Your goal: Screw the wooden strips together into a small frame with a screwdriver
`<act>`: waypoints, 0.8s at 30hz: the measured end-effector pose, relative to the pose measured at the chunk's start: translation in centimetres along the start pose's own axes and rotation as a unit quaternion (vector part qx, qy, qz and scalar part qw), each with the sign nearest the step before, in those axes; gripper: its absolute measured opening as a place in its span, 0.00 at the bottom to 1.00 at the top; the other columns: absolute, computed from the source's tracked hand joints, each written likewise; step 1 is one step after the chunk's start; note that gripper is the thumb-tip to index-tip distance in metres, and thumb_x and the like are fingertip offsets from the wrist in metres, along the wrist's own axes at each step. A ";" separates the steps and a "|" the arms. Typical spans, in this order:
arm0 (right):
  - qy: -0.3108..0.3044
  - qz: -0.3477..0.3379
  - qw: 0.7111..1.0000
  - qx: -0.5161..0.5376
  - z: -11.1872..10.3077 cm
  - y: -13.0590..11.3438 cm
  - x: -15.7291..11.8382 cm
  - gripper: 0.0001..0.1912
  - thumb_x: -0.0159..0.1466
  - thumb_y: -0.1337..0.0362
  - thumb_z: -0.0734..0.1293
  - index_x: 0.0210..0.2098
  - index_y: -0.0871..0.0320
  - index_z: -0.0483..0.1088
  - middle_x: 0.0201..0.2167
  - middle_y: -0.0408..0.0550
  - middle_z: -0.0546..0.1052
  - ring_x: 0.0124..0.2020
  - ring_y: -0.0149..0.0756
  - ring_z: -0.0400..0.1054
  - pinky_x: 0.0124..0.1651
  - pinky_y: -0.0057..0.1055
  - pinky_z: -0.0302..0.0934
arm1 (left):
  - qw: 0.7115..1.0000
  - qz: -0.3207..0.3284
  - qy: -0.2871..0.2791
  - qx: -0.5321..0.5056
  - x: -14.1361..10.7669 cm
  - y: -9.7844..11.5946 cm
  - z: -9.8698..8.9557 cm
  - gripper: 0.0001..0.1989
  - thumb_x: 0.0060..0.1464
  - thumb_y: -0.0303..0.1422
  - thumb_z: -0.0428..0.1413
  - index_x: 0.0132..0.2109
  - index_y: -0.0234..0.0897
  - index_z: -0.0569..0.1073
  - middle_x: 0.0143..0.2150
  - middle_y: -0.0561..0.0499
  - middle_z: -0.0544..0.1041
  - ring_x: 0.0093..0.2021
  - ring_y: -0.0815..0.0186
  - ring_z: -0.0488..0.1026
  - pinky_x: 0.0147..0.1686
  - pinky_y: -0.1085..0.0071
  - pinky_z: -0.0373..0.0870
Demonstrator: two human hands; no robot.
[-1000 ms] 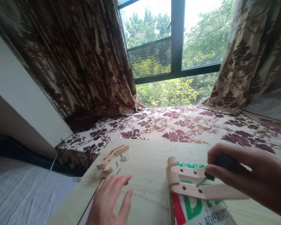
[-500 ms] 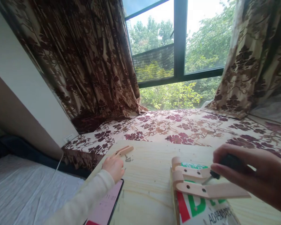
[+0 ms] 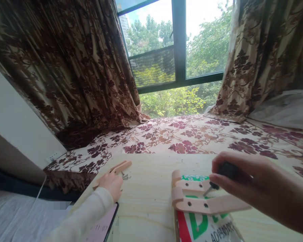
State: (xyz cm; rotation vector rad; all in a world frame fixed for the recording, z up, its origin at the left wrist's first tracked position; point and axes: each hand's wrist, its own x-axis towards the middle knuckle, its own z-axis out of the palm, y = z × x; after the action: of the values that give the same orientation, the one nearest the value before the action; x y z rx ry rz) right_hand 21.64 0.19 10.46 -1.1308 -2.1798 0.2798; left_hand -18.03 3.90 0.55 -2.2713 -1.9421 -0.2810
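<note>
My right hand [image 3: 255,181] is closed around the dark handle of a screwdriver [image 3: 228,170], its metal shaft slanting down to the left. The tip is close to a pale wooden assembly [image 3: 192,204] of two flat arms with rounded ends and dark screw heads; I cannot tell whether it touches. The assembly lies on a printed package [image 3: 192,228] with green and red lettering. At the left edge of the board, my left hand [image 3: 111,185] is closed over wooden strips [image 3: 123,166], its fingertips mostly hidden. Several small screws [image 3: 125,176] lie beside it.
The pale wooden board [image 3: 146,198] carries these things. A phone [image 3: 104,223] lies at its left front, partly under my left sleeve. Beyond the board is a flower-patterned ledge [image 3: 181,131] below a window, with curtains [image 3: 91,67] on both sides.
The whole view has shifted, so the board and window appear farther left. My left hand remains at the wooden strips, and the screwdriver remains in my right hand by the assembly.
</note>
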 end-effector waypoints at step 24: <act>-0.034 0.028 0.999 0.006 -0.5 0.1 0.3 0.10 0.63 0.61 0.63 0.27 0.56 0.65 0.19 0.39 0.68 0.21 0.27 0.58 0.23 0.24 0.51 | 0.938 0.287 0.158 -0.111 0.3 19.1 -10.3 0.10 0.52 0.23 0.51 0.25 0.39 0.63 0.26 0.56 0.68 0.33 0.68 0.67 0.30 0.74 0.64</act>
State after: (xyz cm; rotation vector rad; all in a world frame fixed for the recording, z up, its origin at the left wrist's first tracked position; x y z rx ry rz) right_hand 21.89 0.48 10.94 -1.1929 -2.2035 0.3608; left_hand 0.36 -1.16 10.91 -2.6058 -1.0797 -0.7595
